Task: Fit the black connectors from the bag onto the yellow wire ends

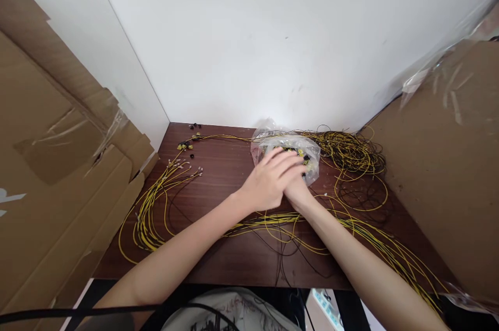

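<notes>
My left hand (267, 180) lies across the mouth of a clear plastic bag (312, 146), its fingers stretched out and slightly apart. Partly beneath it, my right hand (299, 193) reaches to the same bag from the right, with its fingers hidden behind the left hand. Small black and yellow pieces (306, 158) show inside the bag beyond my fingers. Below both hands, a long bundle of yellow and black wires (249, 226) runs across the brown tabletop. Whether the right hand grips anything is hidden.
A tangled coil of yellow and black wire (351, 154) sits right of the bag. Loose wire ends (181, 166) fan out at left, near small black and yellow pieces (185, 145). Cardboard walls (58, 164) flank the brown table (222, 170); a white panel (234, 45) stands behind.
</notes>
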The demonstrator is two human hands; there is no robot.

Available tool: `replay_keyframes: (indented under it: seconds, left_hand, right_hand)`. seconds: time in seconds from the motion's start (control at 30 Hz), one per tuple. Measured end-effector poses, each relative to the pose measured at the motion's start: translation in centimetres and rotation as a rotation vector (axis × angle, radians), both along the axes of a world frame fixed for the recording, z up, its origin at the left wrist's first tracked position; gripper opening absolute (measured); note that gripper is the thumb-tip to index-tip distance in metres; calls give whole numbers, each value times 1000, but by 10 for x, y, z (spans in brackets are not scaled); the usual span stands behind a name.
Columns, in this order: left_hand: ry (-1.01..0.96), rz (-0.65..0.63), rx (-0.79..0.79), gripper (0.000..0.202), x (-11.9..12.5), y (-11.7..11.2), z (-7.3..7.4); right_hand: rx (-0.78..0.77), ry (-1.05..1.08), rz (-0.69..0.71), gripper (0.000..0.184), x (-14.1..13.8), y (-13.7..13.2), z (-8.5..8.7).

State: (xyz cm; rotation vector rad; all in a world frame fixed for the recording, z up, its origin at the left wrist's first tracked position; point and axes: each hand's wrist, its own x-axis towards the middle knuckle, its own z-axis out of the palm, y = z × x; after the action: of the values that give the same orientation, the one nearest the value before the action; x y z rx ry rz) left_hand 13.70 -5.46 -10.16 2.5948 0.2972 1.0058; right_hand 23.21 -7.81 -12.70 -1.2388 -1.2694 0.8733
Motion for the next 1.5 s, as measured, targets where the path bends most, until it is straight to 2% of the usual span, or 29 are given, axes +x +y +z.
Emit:
replay_keyframes:
  seconds: [0.07,0.13,0.2,0.27,0.33,0.4,0.57,0.73,0.8,0.87,0.97,1.07,1.33,1.5]
  left_hand:
    - [-79,150,-69,54,-7,7,2]
    - [-154,233,-280,53,-11,14,-4]
    - [-217,202,-579,51,-12,20,-14]
    - [-234,113,-830,42,-10,23,-24]
    - [-254,38,-965,34,-9,26,-31]
    - [-288,19,-1029,30,-9,27,-33]
    - [-315,57,-1080,27,-12,28,-31]
    - [-358,50,-1146,30,-11,26,-33]
    - [-372,41,-1178,31,-11,25,-34]
    - [-379,35,-1197,31,-11,24,-33]
    - [-400,28,-1217,31,-12,23,-31]
    - [-410,37,-1217,31,-13,23,-29]
    - [-349,53,-1156,28,-14,24,-27]
    - [-300,53,-1123,30,-14,24,-27]
  right_hand:
    - [15,69,51,19,18,1,12]
    - [22,142,71,16,28,2,16]
    - [33,185,61,15,31,3,15]
    - [37,164,44,16,32,4,10]
    - [23,129,40,19,33,5,6]
    - [6,109,42,20,34,5,3]
    - [-18,140,44,23,42,7,7]
    - [35,313,-205,22,61,9,15]
    - [17,428,-246,25,66,8,17]
    - [-51,533,-181,30,65,7,20]
    - [-193,615,-2,34,57,5,20]
    - [-274,619,87,29,48,5,15]
    - [-169,433,112,23,42,5,4]
    - [-132,456,-7,23,41,5,7]
